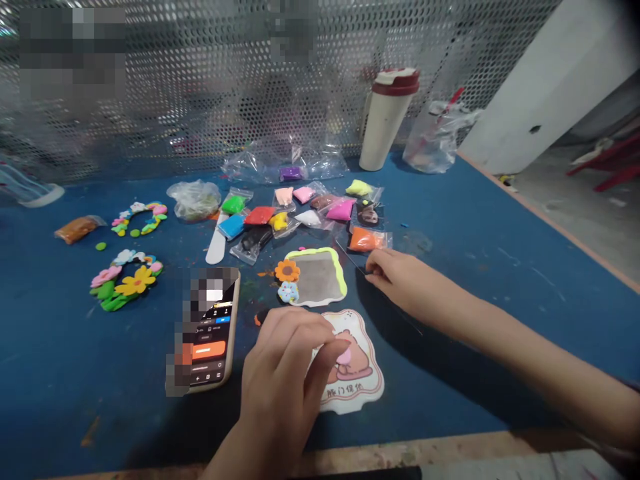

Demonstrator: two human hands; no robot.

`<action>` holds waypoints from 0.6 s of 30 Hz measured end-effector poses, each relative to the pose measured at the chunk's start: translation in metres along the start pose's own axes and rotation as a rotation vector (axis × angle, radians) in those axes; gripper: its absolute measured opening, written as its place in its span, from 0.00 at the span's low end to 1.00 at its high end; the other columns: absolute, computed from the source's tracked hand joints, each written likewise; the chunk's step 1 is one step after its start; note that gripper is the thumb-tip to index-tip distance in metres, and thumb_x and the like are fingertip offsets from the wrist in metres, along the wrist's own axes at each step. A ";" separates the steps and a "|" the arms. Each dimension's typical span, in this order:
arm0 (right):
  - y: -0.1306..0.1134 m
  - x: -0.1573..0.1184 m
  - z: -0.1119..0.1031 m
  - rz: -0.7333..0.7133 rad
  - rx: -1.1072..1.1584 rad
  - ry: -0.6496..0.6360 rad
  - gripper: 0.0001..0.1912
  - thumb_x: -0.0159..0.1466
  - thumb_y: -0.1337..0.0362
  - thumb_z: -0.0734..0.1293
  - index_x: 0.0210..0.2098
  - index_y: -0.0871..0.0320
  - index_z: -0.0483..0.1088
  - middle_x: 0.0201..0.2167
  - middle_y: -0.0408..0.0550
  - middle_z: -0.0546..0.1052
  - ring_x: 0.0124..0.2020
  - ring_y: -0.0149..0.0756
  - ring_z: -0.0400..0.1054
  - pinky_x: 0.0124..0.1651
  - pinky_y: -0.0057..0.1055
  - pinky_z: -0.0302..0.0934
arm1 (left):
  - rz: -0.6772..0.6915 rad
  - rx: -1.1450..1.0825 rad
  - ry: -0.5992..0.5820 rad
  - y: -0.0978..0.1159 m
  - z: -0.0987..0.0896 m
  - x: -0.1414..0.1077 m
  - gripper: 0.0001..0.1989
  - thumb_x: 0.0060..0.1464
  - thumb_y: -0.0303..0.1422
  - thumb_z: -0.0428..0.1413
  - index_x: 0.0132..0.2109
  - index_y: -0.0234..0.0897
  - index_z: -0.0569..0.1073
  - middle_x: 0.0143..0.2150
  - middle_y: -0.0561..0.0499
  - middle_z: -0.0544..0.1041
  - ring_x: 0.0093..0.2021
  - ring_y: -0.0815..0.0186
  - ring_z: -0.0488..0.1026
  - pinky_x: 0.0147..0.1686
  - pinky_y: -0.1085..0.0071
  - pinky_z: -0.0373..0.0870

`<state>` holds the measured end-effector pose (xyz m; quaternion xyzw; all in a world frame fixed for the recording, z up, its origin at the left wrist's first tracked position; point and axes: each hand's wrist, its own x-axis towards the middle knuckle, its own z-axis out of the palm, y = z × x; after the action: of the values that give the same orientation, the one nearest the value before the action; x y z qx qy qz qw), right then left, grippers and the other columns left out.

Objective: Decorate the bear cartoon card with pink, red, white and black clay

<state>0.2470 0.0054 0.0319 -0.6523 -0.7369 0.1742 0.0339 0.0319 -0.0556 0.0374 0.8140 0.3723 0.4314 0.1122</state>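
My right hand pinches a thin dark needle tool just above the blue table, right of the small frame. My left hand hovers over a scalloped card printed with a brown bear, covering its left side. The left thumb and fingertips are drawn together; whatever is between them is hidden. Beyond the card lies a small grey-faced frame. Bright yellow clay edges its top and right, and an orange flower and a pale blue flower sit on its left.
Several clay packets, including an orange one, lie behind the frame. Left are a phone, two flowered clay rings and a white spatula. A tall cup and a plastic bag stand by the perforated metal screen.
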 end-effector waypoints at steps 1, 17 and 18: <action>0.000 0.008 -0.001 0.011 -0.027 -0.036 0.09 0.67 0.64 0.62 0.43 0.61 0.70 0.41 0.51 0.75 0.39 0.37 0.71 0.42 0.37 0.66 | -0.014 0.005 -0.009 -0.001 0.000 0.000 0.08 0.57 0.20 0.54 0.37 0.39 0.69 0.33 0.54 0.75 0.37 0.67 0.71 0.40 0.70 0.69; -0.044 0.014 -0.001 0.037 -0.315 -0.199 0.17 0.66 0.60 0.65 0.52 0.60 0.67 0.51 0.53 0.71 0.47 0.40 0.70 0.47 0.42 0.67 | -0.100 -0.033 -0.002 -0.005 -0.002 -0.004 0.06 0.58 0.22 0.53 0.38 0.37 0.68 0.36 0.53 0.74 0.39 0.69 0.70 0.40 0.71 0.67; -0.044 0.015 -0.002 0.029 -0.315 -0.202 0.17 0.66 0.60 0.65 0.52 0.60 0.67 0.51 0.53 0.71 0.47 0.40 0.70 0.47 0.42 0.67 | -0.113 -0.019 -0.008 -0.006 -0.002 -0.004 0.06 0.58 0.22 0.53 0.38 0.38 0.69 0.36 0.53 0.74 0.40 0.69 0.71 0.41 0.72 0.67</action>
<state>0.2036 0.0162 0.0440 -0.6392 -0.7453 0.1216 -0.1454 0.0260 -0.0552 0.0330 0.7924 0.4130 0.4246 0.1457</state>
